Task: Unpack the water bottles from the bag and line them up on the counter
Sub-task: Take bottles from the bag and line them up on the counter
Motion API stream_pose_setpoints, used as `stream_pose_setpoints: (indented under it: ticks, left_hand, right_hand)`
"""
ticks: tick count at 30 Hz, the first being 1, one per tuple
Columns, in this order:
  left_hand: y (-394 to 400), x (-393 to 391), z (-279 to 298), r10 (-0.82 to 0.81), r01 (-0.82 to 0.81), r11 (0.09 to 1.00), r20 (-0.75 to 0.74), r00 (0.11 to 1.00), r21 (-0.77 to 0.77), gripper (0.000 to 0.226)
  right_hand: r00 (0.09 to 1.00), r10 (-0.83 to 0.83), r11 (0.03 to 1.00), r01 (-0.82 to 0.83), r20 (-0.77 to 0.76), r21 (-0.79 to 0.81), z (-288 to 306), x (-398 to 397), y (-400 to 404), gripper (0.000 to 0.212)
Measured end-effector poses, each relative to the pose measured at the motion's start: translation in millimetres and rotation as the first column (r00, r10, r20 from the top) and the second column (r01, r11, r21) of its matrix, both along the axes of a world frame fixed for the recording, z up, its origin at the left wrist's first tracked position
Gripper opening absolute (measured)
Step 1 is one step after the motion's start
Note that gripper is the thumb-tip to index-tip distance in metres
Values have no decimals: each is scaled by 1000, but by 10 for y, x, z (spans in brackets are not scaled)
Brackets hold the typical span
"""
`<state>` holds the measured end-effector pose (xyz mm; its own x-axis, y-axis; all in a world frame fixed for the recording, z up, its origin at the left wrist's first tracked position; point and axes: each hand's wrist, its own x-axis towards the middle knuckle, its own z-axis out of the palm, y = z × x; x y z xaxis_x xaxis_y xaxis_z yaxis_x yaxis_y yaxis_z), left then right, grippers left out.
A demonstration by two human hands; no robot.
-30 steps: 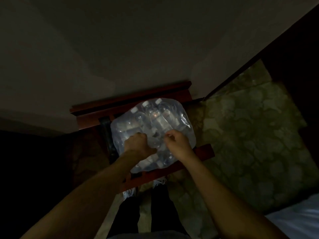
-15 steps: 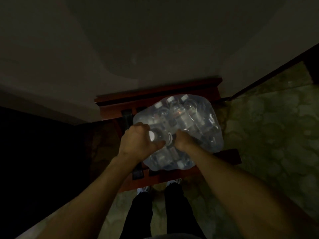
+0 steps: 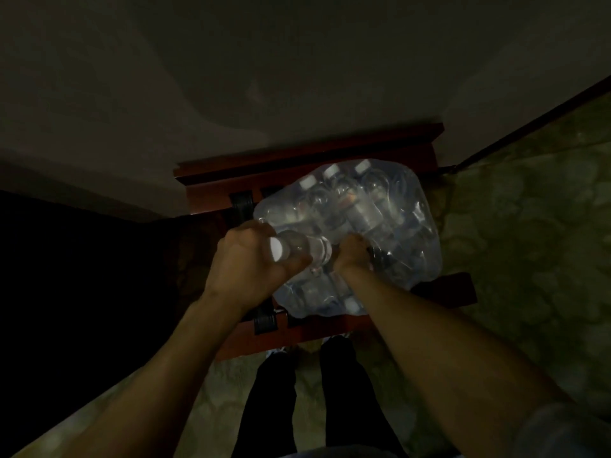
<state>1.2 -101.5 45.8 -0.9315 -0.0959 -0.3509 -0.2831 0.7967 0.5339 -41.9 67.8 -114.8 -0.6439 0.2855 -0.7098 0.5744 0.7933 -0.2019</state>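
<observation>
Perhaps home: patterned carpet [image 3: 529,259], wooden stand [image 3: 310,160]

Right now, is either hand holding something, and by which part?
The left hand grips a water bottle around its neck and shoulder, just behind the white cap. The right hand presses on the plastic bag; whether it grips the film cannot be told.

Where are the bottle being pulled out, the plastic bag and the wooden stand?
bottle [image 3: 299,248]: head view, on its clear neck just past the white cap.
plastic bag [image 3: 406,223]: head view, on the wrinkled clear wrap at its right side.
wooden stand [image 3: 307,157]: head view, on the far red-brown rail.
</observation>
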Motion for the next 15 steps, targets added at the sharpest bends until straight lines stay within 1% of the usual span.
stream_pose_setpoints:
  ticks: [3, 5, 8, 10, 12, 14, 15]
  left_hand:
    - [-7, 9, -41, 49, -50, 997, 3, 999, 61, 50]
    - [16, 16, -63, 70, -70, 993, 1, 998, 98, 50]
    - [83, 11, -90, 53, -54, 993, 19, 998, 101, 52]
    - [116, 0, -96, 85, -91, 987, 43, 995, 135, 49]
    - [101, -15, -100, 193, -206, 945, 77, 978, 253, 43]
    - [60, -20, -55, 314, -343, 847, 139, 939, 406, 45]
    - [37, -20, -30, 350, -384, 802, 160, 923, 458, 49]
  right_hand:
    - [999, -47, 999, 46, -27, -8, -89, -15, 58, 47]
    - [997, -69, 997, 68, -36, -38, -47, -14, 107, 44]
    - [999, -14, 999, 12, -34, -41, 137, -23, 125, 42]
    - [999, -28, 994, 26, -24, -108, 241, -19, 149, 39]
    - [984, -173, 950, 177, 38, -257, 345, -1, 217, 42]
    - [924, -321, 840, 378, 206, -389, 477, 40, 290, 51]
    - [896, -344, 790, 437, 280, -430, 562, 69, 316, 54]
